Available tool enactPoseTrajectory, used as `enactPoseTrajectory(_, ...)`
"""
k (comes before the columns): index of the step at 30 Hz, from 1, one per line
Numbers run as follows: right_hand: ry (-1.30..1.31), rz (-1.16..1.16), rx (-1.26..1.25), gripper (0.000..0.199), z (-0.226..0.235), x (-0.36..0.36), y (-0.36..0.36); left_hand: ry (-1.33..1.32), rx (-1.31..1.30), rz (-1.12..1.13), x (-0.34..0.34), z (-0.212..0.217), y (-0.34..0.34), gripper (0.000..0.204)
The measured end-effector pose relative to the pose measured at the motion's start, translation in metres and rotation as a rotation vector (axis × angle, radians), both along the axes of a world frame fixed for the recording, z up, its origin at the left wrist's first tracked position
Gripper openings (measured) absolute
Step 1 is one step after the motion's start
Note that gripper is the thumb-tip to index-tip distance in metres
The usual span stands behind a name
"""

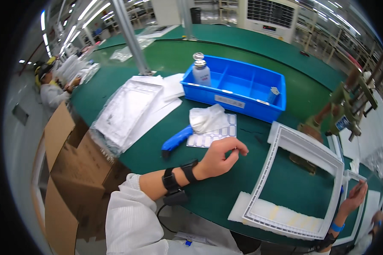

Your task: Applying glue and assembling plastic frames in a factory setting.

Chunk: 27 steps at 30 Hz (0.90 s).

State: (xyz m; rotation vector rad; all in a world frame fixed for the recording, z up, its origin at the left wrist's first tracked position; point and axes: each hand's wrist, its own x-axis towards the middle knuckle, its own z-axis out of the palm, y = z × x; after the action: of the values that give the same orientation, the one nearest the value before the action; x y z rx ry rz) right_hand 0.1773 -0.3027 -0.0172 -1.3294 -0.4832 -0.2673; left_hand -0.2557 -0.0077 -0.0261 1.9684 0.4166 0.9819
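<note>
In the head view, the worker's left hand (223, 157) hangs over the green tabletop (212, 187), fingers loosely curled, the thumb a little apart from the forefinger, and nothing I can see held in it. Two black straps (178, 176) circle that wrist. The right hand (354, 199) is off to the side, past a large white frame (306, 143) that lies between the two hands; a blue band (337, 227) sits on its wrist. It overlaps a second white frame (352, 214) there, but from here I can't tell whether the fingers grip it or are merely in front of it. The large frame's near end lies over a white foam pad (281, 212) with yellowish patches.

Just beyond the left hand is a sheet of labels (219, 137), a crumpled white cloth (206, 119) partly over it, and a blue tool (176, 140) with a dark end beside them. Behind stands a blue divided bin (253, 106), a white bottle (201, 74) in its left compartment. Over to the left lie a white tray (132, 110) in clear plastic and, lower down, an open cardboard box (91, 157). A green metal machine (344, 102) stands behind the large frame, and a co-worker in white (53, 91) is busy at the far left.
</note>
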Motion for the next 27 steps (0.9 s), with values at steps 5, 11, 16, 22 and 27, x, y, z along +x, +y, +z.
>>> enactPoseTrajectory(5, 0.139, 0.032, 0.018, 0.032, -0.015, -0.002, -0.005, 0.138, 0.368, 0.291, -0.002, 0.004, 0.021, 0.028)
enactPoseTrajectory(11, 0.195, 0.135, 0.015, 0.031, -0.013, -0.008, -0.002, 0.650, 0.707, 0.807, -0.025, -0.009, 0.054, 0.035)
enactPoseTrajectory(16, 0.198, 0.133, 0.002, 0.031, -0.013, -0.009, -0.002, 0.722, 0.604, 0.745, -0.039, -0.008, 0.075, 0.026)
enactPoseTrajectory(22, 0.205, 0.119, -0.001, 0.030, -0.011, -0.011, 0.000, 0.146, 0.190, 0.723, -0.043, 0.023, 0.080, 0.017)
enactPoseTrajectory(27, 0.207, 0.143, -0.008, 0.030, -0.014, -0.006, -0.007, 0.336, 0.138, 0.497, -0.035, 0.017, 0.073, 0.015)
